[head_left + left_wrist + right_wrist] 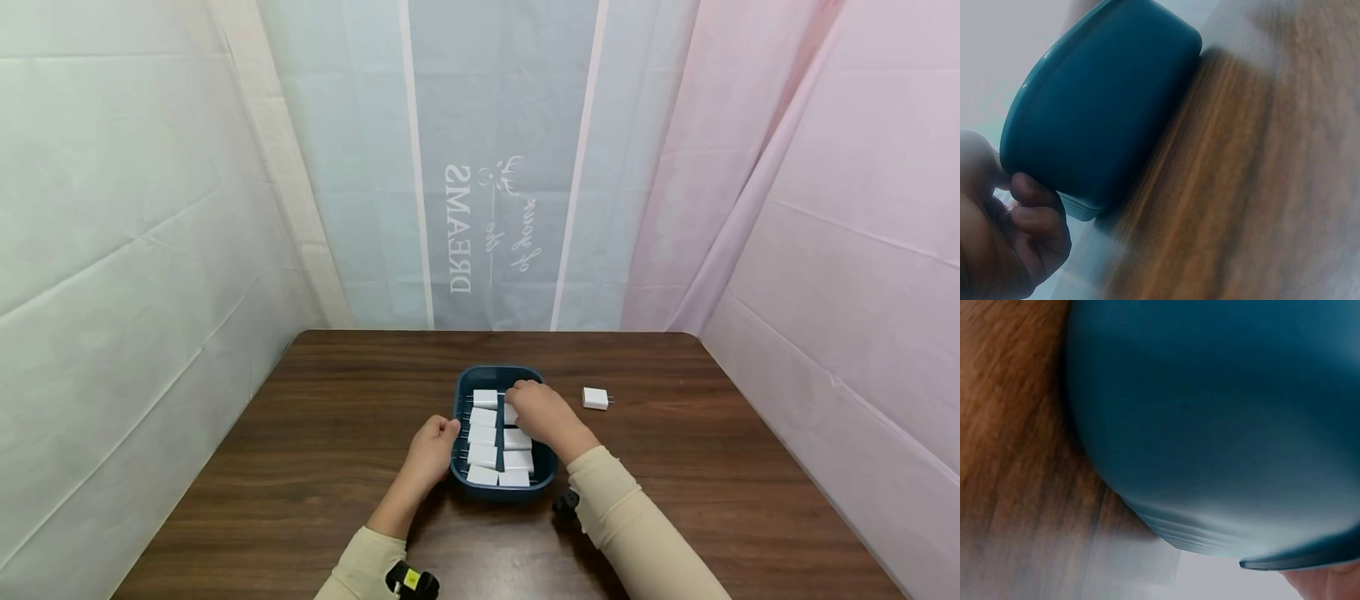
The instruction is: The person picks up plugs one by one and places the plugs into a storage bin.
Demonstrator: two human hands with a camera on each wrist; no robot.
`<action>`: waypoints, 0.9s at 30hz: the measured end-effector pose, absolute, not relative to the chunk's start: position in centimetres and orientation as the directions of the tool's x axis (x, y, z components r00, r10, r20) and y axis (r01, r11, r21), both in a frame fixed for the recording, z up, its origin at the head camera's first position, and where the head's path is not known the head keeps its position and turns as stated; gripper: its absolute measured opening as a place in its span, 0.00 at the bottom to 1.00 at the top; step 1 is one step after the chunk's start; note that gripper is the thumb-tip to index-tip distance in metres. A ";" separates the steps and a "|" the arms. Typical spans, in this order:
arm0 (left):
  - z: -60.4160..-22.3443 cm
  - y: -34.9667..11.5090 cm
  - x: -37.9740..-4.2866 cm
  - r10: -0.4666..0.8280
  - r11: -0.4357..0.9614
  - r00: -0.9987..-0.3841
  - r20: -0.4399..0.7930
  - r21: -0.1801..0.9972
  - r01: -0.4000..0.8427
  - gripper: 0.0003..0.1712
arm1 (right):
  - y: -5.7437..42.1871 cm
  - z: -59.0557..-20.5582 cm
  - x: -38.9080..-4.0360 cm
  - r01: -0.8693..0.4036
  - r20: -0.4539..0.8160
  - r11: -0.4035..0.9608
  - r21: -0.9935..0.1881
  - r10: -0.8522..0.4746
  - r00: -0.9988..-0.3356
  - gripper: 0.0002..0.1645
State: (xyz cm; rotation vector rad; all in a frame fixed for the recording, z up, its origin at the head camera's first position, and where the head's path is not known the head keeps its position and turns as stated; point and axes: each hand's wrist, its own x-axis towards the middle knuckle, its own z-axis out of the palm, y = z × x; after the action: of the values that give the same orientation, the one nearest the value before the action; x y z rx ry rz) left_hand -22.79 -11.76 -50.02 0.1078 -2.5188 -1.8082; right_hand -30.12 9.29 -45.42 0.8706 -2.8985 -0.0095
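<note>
A dark blue plastic bin stands on the table, with white charger plugs lying in two columns along a divider. My left hand pinches the bin's left rim; the left wrist view shows the thumb and curled fingers of that hand at the bin's edge. Reaching over the bin's right side, my right hand has its fingers bent around a white charger plug at the far end of the right column. That hand partly covers the plug. Only the bin's outer wall fills most of the right wrist view.
One loose white charger plug lies on the brown wooden table to the right of the bin, prongs pointing right. A grey-blue printed curtain hangs behind the table, and pale cloth walls flank both sides.
</note>
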 end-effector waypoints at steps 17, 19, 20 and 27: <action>-49.9 -11.6 -22.6 -0.084 0.332 -0.996 0.004 0.943 -0.024 0.16 | 9.2 -46.0 -30.3 -0.537 0.068 0.843 0.022 -0.537 -0.841 0.18; -49.9 -11.6 -22.6 -0.087 0.333 -0.996 0.001 0.943 -0.028 0.16 | 9.1 -45.9 -30.3 -0.538 0.060 0.842 0.018 -0.538 -0.841 0.19; -49.9 -11.6 -22.6 -0.087 0.335 -0.996 0.001 0.942 -0.029 0.16 | 9.1 -45.9 -30.3 -0.538 0.056 0.843 0.016 -0.538 -0.841 0.19; -49.7 -11.8 -22.7 -0.085 0.347 -0.996 -0.011 0.937 -0.040 0.16 | 9.1 -45.9 -30.5 -0.536 0.041 0.844 0.003 -0.536 -0.844 0.19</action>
State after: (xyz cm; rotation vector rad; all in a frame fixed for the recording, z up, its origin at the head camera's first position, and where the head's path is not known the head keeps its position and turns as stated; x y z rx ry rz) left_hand -22.69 -11.79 -49.70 0.1176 -2.5455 -1.7694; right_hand -30.47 9.09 -45.88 0.8655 -2.9784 0.0134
